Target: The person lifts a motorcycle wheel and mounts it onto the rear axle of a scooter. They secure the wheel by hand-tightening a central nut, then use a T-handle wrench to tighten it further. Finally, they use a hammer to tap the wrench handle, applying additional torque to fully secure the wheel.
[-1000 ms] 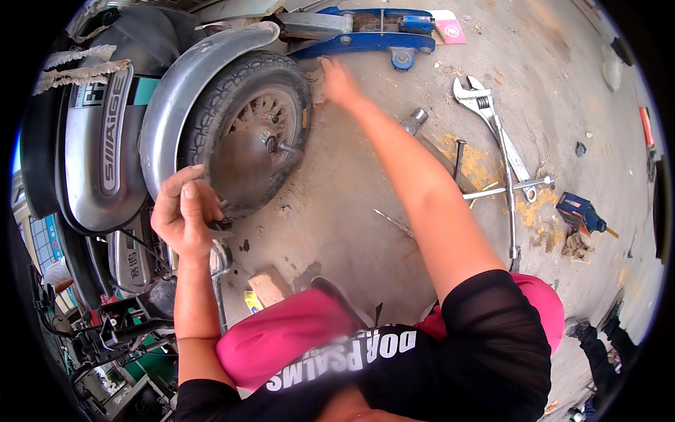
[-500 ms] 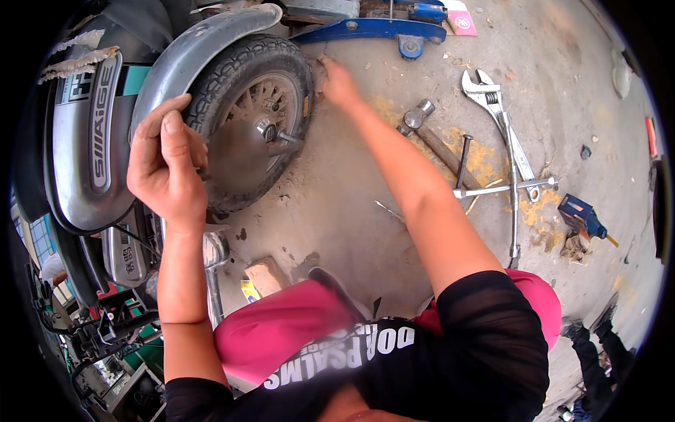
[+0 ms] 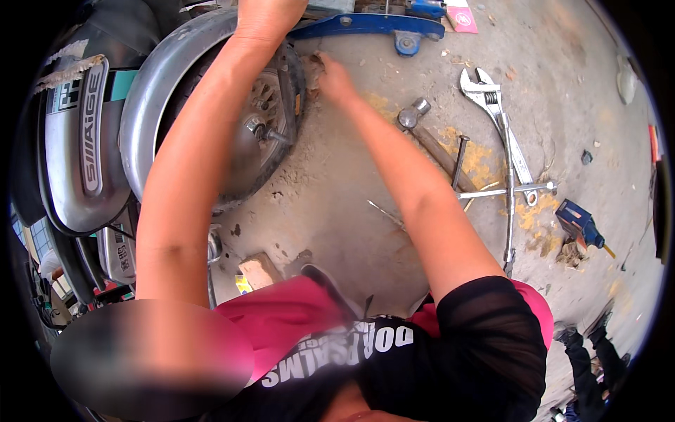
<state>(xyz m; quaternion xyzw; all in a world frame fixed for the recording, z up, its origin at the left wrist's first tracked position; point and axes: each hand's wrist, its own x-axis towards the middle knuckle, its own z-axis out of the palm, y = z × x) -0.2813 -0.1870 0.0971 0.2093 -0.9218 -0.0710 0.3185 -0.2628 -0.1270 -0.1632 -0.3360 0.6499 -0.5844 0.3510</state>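
Here, down by the floor, the person is crouching close to the silver mudguard [image 3: 144, 133], probably to bring both arms within easy range of the wheel. The tyre [image 3: 296, 79] is standing upright beneath that mudguard, its right edge showing while the left forearm is covering much of the rest. The left hand [image 3: 269, 20] is riding high above the tyre, and its fingers are slipping out past the top edge of the view, so I cannot tell whether they are spread, together or gripping. The right hand [image 3: 335, 81] is hanging low on the other side, fingertips just beside the tread; small as it is from here, I cannot tell whether they are pinching anything. With a hand on either side, the wheel is sitting neatly framed, likely because that suits working it from both flanks.

The hub nut [image 3: 254, 126] is facing out toward us, open to reach. Beyond, the blue floor jack [image 3: 365, 25] is lying low at the vehicle's side, presumably close in so it can bear weight there.

Over on the right, the ball-peen hammer [image 3: 441, 153], the adjustable wrench [image 3: 518, 155] and the cross-shaped lug wrench [image 3: 509, 218] are lying bunched, the lug wrench crossing the adjustable one, seemingly dropped there to stay handy without crowding the wheel.
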